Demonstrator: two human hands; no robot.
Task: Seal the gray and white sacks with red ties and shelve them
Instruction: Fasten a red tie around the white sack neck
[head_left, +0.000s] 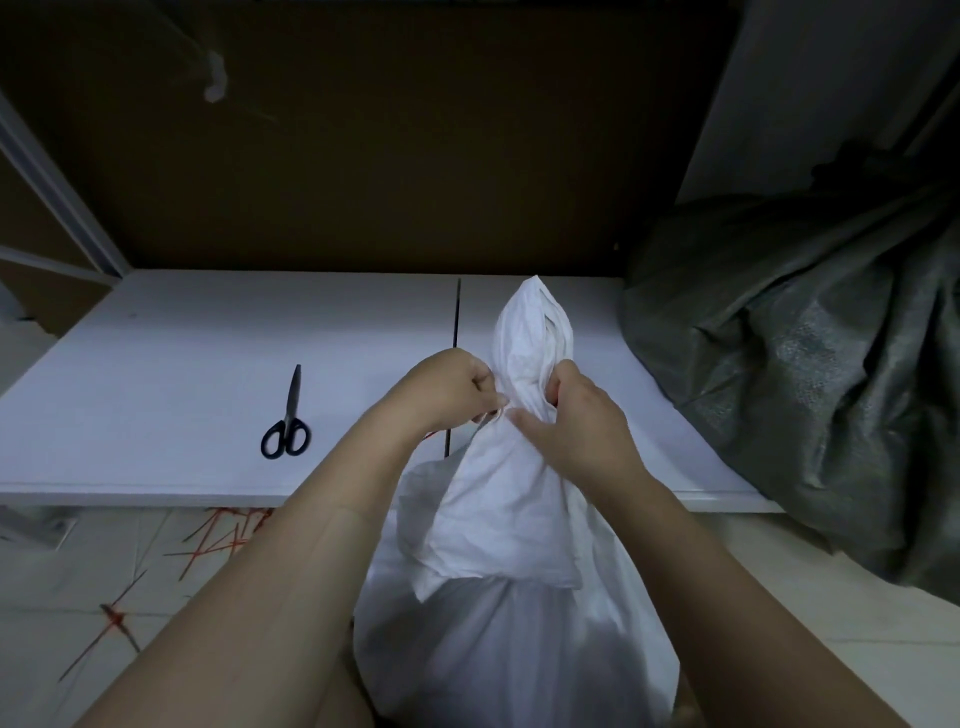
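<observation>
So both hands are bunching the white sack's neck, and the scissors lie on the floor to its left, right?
One slip: the head view shows the scissors on the white shelf, not the floor. The left hand and right hand do grip the white sack at its neck.

Dim, bluish light overall. The shelf (182, 364) and white sack (498, 509) are brightest; the back panel (389, 156) at 12 o'clock is near black, and the gray sack (810, 374) at 3 o'clock lies in shadow. Wide-angle distortion slants the post (57, 192) at 10 o'clock.
</observation>
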